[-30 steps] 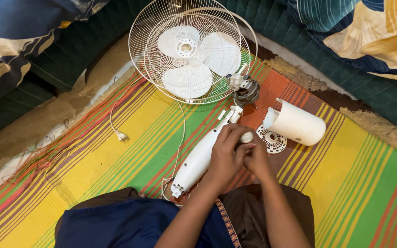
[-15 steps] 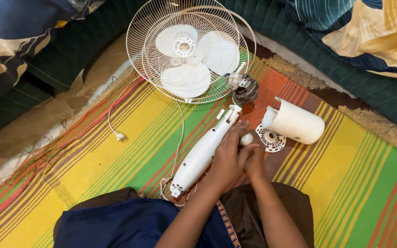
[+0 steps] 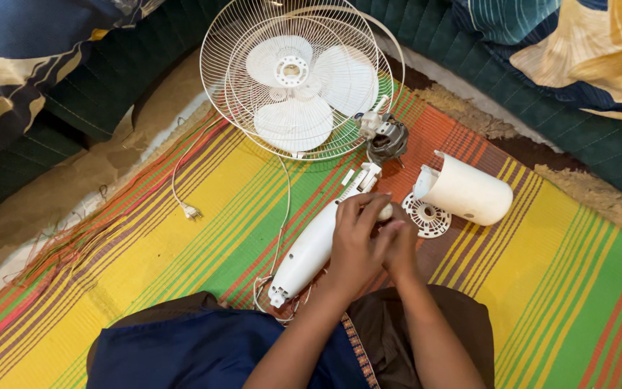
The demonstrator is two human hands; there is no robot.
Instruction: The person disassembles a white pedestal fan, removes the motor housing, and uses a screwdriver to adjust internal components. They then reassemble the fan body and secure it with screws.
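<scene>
A dismantled white fan lies on a striped mat (image 3: 145, 266). My left hand (image 3: 354, 241) rests over the upper end of the white fan stand (image 3: 311, 252), fingers curled on a small white part (image 3: 384, 211). My right hand (image 3: 401, 245) is pressed against the left one and grips the same small part. Beyond them lie the wire fan guard with white blades (image 3: 300, 79), the bare dark motor (image 3: 385, 137), the white motor cover (image 3: 469, 191) and a round white vented disc (image 3: 427, 218).
A white cord with plug (image 3: 190, 211) trails across the mat to the stand's base. Dark green quilted cushions (image 3: 102, 94) and patterned blue and yellow fabric (image 3: 584, 50) border the mat at the back. My legs in dark cloth fill the bottom edge.
Both hands have stayed together on the small white part by the stand's top, shifting only slightly. The fan parts have not moved.
</scene>
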